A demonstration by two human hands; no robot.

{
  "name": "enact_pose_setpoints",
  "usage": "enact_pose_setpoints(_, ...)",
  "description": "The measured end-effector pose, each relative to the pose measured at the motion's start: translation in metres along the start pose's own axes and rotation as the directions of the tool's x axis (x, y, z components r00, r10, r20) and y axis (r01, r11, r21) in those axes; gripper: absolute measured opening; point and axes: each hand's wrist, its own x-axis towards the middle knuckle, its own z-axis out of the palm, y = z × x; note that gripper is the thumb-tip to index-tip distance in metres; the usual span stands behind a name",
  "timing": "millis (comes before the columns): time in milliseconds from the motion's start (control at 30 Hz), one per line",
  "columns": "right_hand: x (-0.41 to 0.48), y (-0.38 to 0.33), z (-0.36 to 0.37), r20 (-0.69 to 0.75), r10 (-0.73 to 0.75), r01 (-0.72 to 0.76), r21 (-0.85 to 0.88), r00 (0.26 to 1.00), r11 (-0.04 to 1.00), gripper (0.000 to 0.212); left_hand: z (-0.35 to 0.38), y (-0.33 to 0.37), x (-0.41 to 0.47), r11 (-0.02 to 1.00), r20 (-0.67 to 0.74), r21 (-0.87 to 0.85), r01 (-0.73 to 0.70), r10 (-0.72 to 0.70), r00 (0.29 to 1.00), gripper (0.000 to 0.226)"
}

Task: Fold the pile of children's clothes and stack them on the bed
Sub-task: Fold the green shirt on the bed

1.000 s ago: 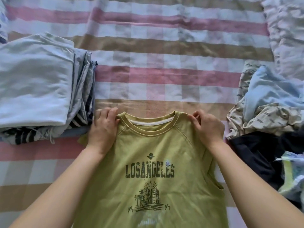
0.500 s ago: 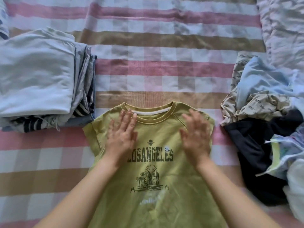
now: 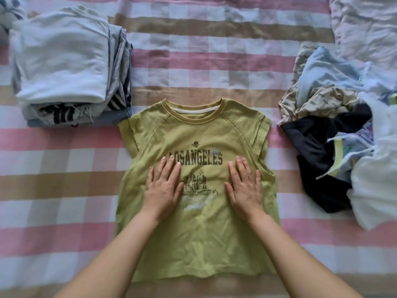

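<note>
Head view: both forearms reach forward from the bottom edge. The left hand and right hand lie palm-down, side by side, on the chest print of a green T-shirt. Their fingers are straight and slightly apart, pressed flat and gripping nothing. The shirt lies face up on the checked bed, collar away from the person. A folded stack sits just beside its left shoulder, and an unfolded pile lies near its right.

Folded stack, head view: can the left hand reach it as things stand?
Probably yes: the left hand lies flat on the green T-shirt, holding nothing, and only bare bedspread separates it from the folded stack.
</note>
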Motion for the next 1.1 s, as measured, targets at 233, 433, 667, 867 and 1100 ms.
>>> enact_pose_setpoints(233,-0.118,0.014,0.003,-0.255,-0.214,0.266,0.188,0.943,0.946,0.022,0.005,0.002,-0.121,0.94,-0.201,-0.285,-0.189,0.134,0.97,0.046)
enact_pose_setpoints(433,-0.168,0.032,0.033,-0.129,-0.301,0.318,0.139,0.945,0.938,0.046,0.05,-0.019,-0.187,0.947,-0.146,-0.203,-0.248,0.222,0.964,0.04)
enact_pose_setpoints(667,-0.168,0.035,0.042,-0.278,-0.375,0.404,0.052,0.884,0.913,0.024,0.056,-0.008,-0.186,0.967,-0.295,-0.138,-0.212,0.164,0.941,0.019)
enact_pose_setpoints(867,-0.167,0.047,0.034,-0.157,-0.447,0.457,0.038,0.881,0.889,0.044,0.038,-0.013,-0.176,0.96,-0.219,-0.229,-0.165,0.114,0.969,0.028)
enact_pose_setpoints(1100,-0.153,0.058,0.013,-0.176,-0.288,0.32,0.194,0.941,0.927,0.027,0.025,-0.032,-0.161,0.91,-0.118,-0.415,-0.009,-0.044,0.992,0.01)
